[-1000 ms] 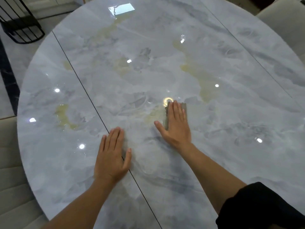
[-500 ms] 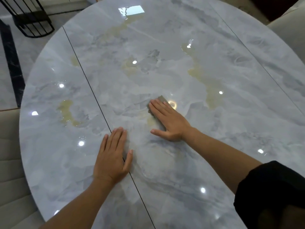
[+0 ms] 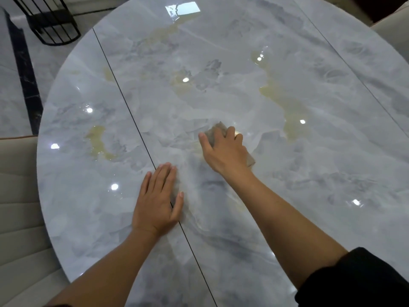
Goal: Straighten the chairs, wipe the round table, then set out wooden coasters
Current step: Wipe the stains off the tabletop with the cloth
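Observation:
A glossy grey marble round table [image 3: 287, 196] fills the view, crossed by two thin dark seams. My right hand [image 3: 225, 151] presses a small grey-beige cloth [image 3: 215, 130] flat against the tabletop near its middle; most of the cloth is hidden under the palm, with corners showing beyond the fingers and at the wrist side. My left hand [image 3: 159, 200] lies flat and empty on the table, fingers together, over the left seam. No coasters are in view.
A cream upholstered chair [image 3: 20, 207] stands against the table's left edge. Another cream chair [image 3: 396, 34] shows at the far right. A black wire-frame stand [image 3: 53, 21] sits on the marble floor at the top left.
My right hand has swept the cloth from right to left and then turned back, its fingers now curled over the cloth. My left hand has stayed planted.

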